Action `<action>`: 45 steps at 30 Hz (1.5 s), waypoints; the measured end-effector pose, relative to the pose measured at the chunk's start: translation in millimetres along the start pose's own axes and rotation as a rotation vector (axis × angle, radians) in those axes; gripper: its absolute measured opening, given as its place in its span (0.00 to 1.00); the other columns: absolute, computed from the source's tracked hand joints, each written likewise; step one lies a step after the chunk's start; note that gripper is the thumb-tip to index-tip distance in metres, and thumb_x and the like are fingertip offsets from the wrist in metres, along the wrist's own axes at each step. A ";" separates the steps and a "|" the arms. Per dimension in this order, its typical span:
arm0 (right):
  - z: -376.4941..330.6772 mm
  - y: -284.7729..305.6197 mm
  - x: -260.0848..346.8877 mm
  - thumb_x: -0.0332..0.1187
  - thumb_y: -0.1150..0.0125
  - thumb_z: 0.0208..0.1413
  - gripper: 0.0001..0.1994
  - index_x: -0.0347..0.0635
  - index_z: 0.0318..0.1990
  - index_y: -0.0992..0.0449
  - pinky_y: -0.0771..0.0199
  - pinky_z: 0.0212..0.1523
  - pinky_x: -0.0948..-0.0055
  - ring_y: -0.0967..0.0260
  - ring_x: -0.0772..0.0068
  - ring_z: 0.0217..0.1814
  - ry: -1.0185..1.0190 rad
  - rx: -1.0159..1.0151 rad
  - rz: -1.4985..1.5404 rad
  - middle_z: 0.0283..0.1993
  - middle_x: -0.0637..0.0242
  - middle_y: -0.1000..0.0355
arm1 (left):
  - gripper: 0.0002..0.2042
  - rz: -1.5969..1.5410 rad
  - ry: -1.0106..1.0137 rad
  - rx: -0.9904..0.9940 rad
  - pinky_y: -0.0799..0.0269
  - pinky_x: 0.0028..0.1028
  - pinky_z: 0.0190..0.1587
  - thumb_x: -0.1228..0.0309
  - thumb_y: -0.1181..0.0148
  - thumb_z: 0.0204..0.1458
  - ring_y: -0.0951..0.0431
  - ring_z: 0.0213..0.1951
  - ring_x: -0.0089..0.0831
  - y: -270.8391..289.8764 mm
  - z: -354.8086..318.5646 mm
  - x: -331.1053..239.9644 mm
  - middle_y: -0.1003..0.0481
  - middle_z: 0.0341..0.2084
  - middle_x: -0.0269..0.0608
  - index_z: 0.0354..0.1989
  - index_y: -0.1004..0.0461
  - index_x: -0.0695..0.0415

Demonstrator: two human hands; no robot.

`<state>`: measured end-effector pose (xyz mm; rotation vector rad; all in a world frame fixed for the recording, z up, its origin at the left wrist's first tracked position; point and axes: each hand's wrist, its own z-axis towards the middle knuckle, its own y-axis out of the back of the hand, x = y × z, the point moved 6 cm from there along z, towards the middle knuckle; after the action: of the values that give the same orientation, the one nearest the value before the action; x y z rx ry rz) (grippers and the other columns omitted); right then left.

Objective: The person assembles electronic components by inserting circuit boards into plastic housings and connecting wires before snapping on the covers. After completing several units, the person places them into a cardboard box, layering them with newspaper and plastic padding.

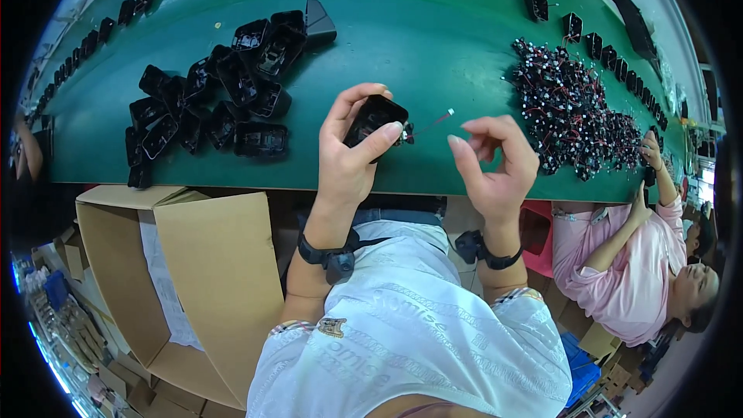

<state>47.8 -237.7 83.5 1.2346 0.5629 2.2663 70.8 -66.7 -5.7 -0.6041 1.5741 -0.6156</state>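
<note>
L hand (348,139) grips an open black plastic housing (375,114), box-shaped w/ rounded corners: fingers wrapped round its far side, thumb pressed on the near rim. Landmark = big heap of small black & white parts on red-and-black wires (565,101), on the green-topped table (433,31). Held housing is L of the heap, w/ clear gap btwn, raised over the table's near edge.

Thin red-and-black lead (430,121) w/ white plug (450,111) sticks out by the L thumb, pointing twd the heap. R hand (499,162) is btwn housing & heap, a bit nearer the body: half-curled, thumb & index tips close but apart, nothing seen in the gap; near the plug, not touching.

Well L of heap: jumbled pile of open black housings (236,77), w/ grey wedge-shaped piece (319,25) at its far end. Just beyond heap, row of single black housings (594,46) along table's R side. Far L & nearer the body than heap: open brown cardboard box (224,271). Just R of heap: co-worker in pink top (619,263), one hand (652,151) at a dark item, too small to ID.
</note>
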 end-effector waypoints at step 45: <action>-26.7 -53.8 3.3 0.21 0.32 0.51 0.07 0.34 0.36 0.24 0.33 0.40 0.77 0.35 0.74 0.40 -0.147 -0.042 0.646 0.36 0.65 0.33 | 0.23 -0.157 -0.209 0.216 0.32 0.41 0.62 0.67 0.44 0.61 0.30 0.61 0.47 -21.4 -18.1 -9.4 0.37 0.57 0.50 0.62 0.41 0.62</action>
<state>35.5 -196.3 41.7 1.7291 0.0528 2.6349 54.1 -74.7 17.3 -0.6109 1.2541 -0.8026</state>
